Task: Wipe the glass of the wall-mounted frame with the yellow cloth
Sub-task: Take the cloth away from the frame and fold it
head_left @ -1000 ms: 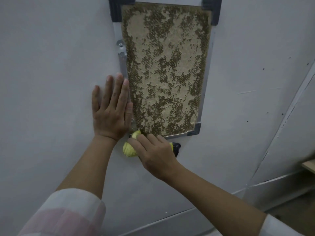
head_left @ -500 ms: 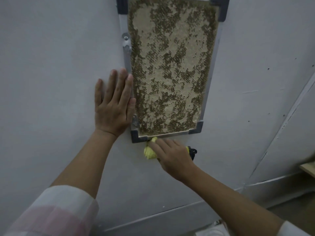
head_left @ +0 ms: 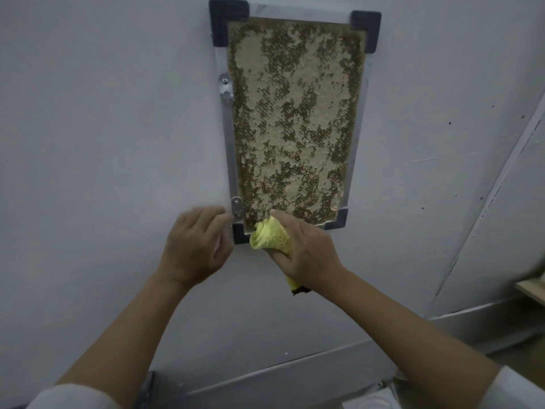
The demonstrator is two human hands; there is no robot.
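Surroundings: pale grey wall (head_left: 103,143), marked.
Small dark specks (right side) dot the wall; a pale trim strip (head_left: 486,199) runs diagonally, and a light wooden ledge (head_left: 530,289) shows at the right edge.

Left hand (head_left: 193,246), earlier flat on wall with fingers spread beside frame (head_left: 228,143), now lower, fingers curled, near frame's bottom-left corner. Right hand (head_left: 306,255) has risen from below frame; bunched yellow cloth (head_left: 271,236) now overlaps bottom edge of glass (head_left: 295,113). More of frame's top visible.
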